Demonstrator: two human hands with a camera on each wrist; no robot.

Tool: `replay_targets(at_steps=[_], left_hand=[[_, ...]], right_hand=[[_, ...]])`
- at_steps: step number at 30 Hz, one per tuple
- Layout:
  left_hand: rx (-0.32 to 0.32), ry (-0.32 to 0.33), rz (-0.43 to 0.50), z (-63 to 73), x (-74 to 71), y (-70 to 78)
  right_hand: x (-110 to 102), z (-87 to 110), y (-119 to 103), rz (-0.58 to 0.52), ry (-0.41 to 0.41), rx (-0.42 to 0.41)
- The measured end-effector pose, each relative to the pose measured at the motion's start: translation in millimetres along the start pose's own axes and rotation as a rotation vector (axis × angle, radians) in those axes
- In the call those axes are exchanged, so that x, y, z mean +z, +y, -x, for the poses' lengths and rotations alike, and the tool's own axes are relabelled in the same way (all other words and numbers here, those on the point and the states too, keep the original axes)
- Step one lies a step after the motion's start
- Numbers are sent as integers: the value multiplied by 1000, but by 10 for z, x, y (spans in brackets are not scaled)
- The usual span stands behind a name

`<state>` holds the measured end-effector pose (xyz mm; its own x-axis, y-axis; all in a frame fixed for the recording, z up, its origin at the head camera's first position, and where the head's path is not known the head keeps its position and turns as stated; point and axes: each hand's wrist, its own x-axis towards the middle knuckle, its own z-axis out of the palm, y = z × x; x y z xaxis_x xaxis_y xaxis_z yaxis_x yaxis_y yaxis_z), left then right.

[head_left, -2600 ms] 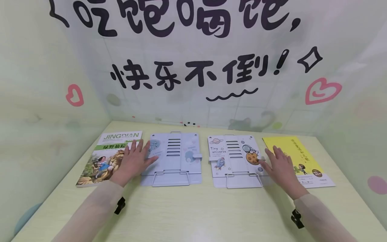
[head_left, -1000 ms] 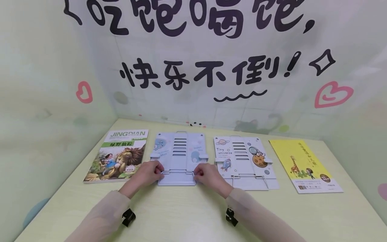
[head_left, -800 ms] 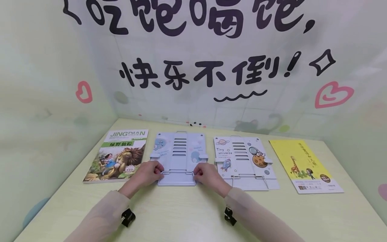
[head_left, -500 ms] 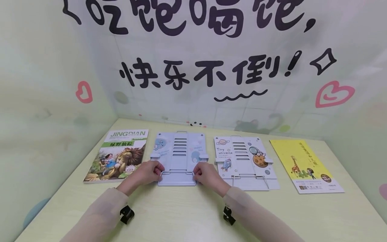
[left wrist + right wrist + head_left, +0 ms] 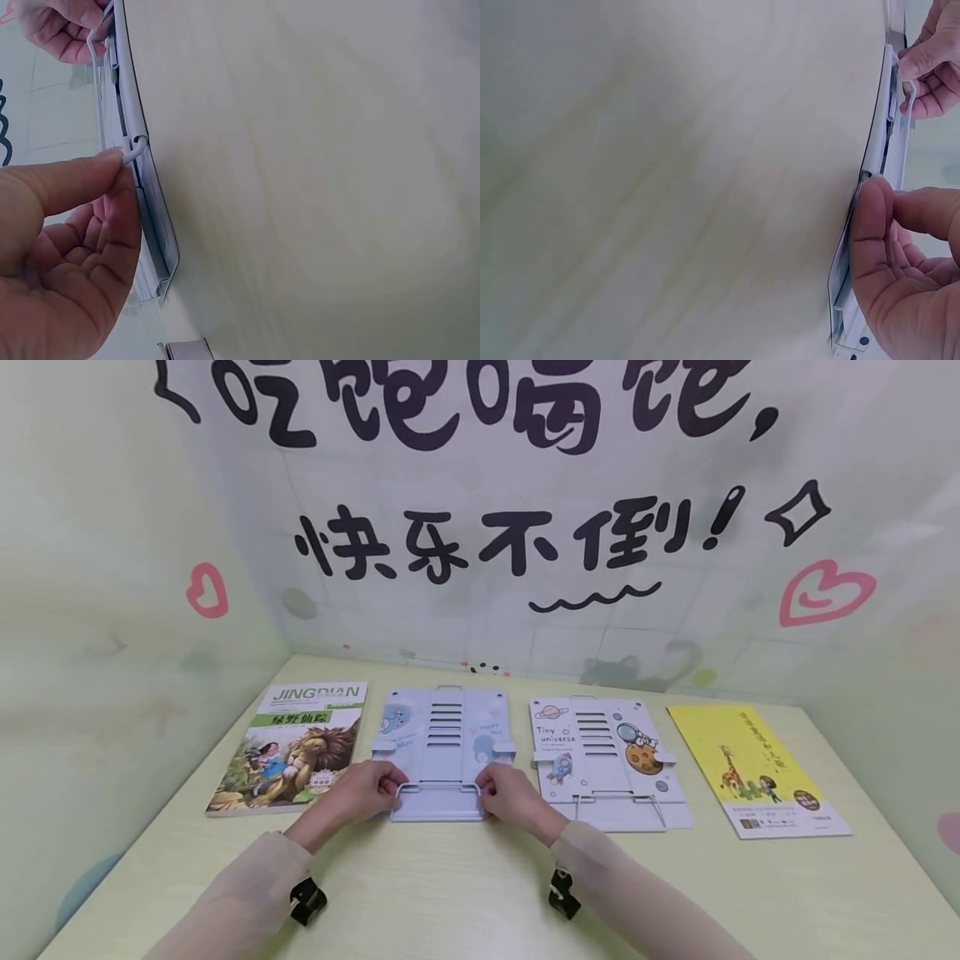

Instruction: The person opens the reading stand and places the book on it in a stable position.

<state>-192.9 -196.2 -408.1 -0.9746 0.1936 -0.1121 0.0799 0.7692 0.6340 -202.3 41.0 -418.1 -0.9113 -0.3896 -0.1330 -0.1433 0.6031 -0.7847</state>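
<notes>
A pale blue book stand (image 5: 409, 767) with slots and cartoon prints lies flat on the table, left of the middle. At its front is a bent wire bar (image 5: 438, 784). My left hand (image 5: 367, 789) pinches the left end of this bar between thumb and forefinger, and the left wrist view shows the wire (image 5: 135, 152) at the fingertips. My right hand (image 5: 513, 793) pinches the bar's right end; in the right wrist view its thumb and forefinger (image 5: 870, 217) meet at the stand's front edge, covering the wire there.
Right of the blue stand lies a white "Tiny universe" book stand (image 5: 600, 777). A book with a lion cover (image 5: 300, 752) lies at the left, a yellow book (image 5: 750, 760) at the right. A printed backdrop (image 5: 465, 635) rises behind the table (image 5: 450, 893).
Both hands were spread apart, over the lion book with the blue stand and the white stand with the yellow book. They came together onto the blue stand's wire bar, and have barely moved since.
</notes>
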Motion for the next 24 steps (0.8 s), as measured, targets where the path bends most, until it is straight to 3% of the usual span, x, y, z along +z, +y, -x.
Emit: replay_targets(at_steps=[9, 24], left_hand=[[63, 45, 8, 54, 2, -4], [177, 94, -65, 158, -16, 8]], right_hand=[[2, 27, -14, 32, -3, -14], [-3, 144, -51, 166, 32, -155]])
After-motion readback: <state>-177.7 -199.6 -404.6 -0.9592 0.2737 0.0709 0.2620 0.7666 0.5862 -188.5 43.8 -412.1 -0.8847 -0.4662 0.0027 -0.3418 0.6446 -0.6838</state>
